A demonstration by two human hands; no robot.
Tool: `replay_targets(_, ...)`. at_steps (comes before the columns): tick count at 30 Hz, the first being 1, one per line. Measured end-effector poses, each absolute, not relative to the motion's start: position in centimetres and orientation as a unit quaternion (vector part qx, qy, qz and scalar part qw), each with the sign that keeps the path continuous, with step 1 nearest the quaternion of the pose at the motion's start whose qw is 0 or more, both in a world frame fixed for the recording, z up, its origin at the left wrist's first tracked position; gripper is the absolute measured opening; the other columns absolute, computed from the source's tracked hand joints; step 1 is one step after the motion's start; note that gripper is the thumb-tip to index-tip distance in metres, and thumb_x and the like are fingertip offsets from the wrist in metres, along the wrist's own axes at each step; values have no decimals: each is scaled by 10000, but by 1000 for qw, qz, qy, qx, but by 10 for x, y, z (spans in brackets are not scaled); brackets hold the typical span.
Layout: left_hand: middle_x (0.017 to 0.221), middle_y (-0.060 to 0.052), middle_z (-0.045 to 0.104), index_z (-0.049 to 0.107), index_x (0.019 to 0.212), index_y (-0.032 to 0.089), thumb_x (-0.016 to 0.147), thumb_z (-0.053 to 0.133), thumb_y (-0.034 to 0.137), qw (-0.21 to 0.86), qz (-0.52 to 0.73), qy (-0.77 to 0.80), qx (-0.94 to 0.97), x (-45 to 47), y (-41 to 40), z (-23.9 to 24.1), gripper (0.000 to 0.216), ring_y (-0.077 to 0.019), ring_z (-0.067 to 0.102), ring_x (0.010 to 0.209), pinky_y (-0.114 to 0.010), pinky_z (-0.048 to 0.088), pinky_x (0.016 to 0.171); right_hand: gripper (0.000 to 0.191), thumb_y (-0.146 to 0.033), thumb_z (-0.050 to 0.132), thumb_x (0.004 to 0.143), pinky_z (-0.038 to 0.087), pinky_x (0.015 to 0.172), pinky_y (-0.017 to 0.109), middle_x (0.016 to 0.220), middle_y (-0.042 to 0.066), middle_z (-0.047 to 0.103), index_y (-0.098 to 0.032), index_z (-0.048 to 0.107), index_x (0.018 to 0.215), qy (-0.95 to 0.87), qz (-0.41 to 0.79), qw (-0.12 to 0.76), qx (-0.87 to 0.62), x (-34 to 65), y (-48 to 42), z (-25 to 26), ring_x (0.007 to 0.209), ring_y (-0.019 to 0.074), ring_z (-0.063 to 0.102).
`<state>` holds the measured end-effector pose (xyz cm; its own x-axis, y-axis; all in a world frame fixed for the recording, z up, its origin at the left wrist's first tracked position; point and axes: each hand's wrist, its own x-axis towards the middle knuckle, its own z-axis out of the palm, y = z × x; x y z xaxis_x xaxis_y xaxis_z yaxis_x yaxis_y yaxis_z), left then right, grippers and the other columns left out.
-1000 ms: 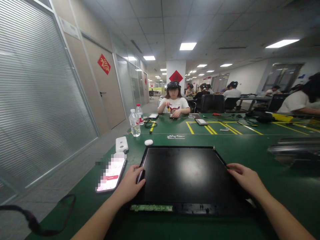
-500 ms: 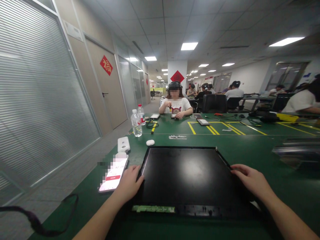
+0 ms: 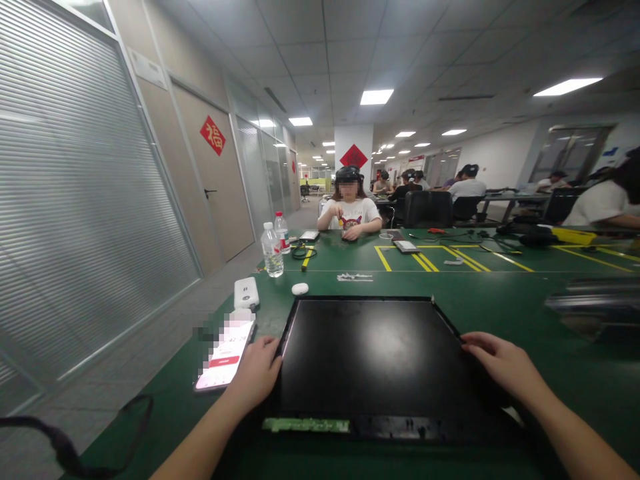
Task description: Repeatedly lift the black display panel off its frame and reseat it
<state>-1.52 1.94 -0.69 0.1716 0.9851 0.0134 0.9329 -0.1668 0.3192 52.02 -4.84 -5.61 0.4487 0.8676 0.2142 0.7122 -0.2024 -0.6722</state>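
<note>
A flat black monitor panel [image 3: 370,353] lies face up on the green table mat [image 3: 500,293] in front of me. A green circuit strip [image 3: 306,425] shows along its near edge. My left hand [image 3: 255,373] grips the panel's left edge, fingers curled round it. My right hand [image 3: 500,367] holds the right edge, fingers bent over the rim. A phone [image 3: 225,357] with a lit screen lies just left of my left hand.
A white power bank [image 3: 246,292], a small white oval object [image 3: 300,289] and two water bottles [image 3: 273,250] stand beyond the panel. A grey metal part [image 3: 595,307] lies at right. A person [image 3: 349,207] sits across the table; others work behind. A black cable [image 3: 75,447] hangs at lower left.
My left hand has slid slightly outward along the panel's left edge. The view has shifted a little; the panel stays flat on the mat.
</note>
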Motion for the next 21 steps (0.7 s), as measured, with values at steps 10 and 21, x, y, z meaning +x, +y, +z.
replay_targets(10, 1507, -212, 721, 794, 1375, 119, 963, 538, 153, 141, 150, 635, 744, -19, 25, -11, 486, -352, 686, 1404, -467, 458, 1269, 412, -584, 607, 738, 605, 824, 422, 926, 41, 873, -318, 873, 908, -520, 100, 353, -772, 522, -46, -58, 932, 333, 821)
replay_targets(21, 1395, -120, 820, 876, 1202, 215, 843, 587, 219, 239, 272, 621, 695, -19, 25, -8, 460, -374, 727, 1367, -508, 519, 1232, 356, -555, 623, 754, 609, 800, 397, 920, 42, 862, -333, 864, 894, -510, 112, 354, -776, 520, -48, -57, 919, 318, 811)
